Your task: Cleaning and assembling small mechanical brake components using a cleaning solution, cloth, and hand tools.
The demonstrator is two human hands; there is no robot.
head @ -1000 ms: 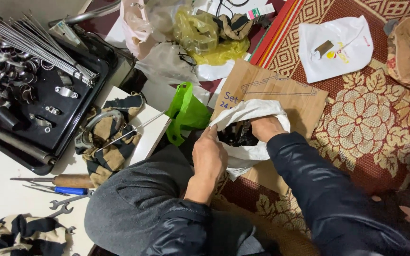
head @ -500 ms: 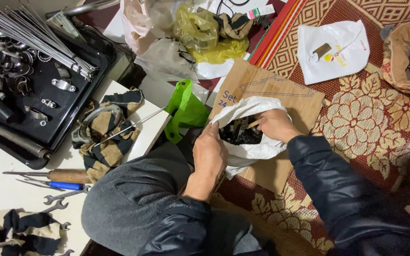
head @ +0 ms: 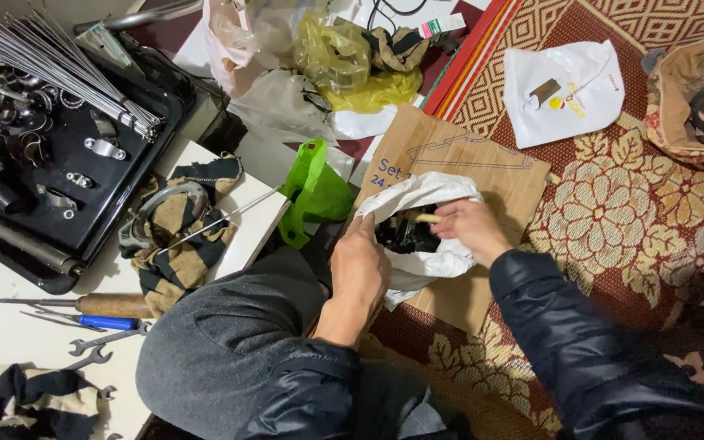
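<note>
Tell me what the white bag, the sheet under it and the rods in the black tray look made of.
White bag: thin plastic by the look, slightly glossy and crumpled, held open by the left hand with the right hand at its mouth. Sheet: brown cardboard, matte, with a crease. Rods: probably bare metal, thin, straight and shiny grey, bundled in the black tray.

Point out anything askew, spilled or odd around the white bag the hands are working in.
Nothing is spilled or damaged. The left hand holds open the rim of the white bag of dark parts, which sits on a cardboard sheet; the right hand grips a small pale piece at its mouth. Only a thin metal rod juts over the white board's edge.
</note>
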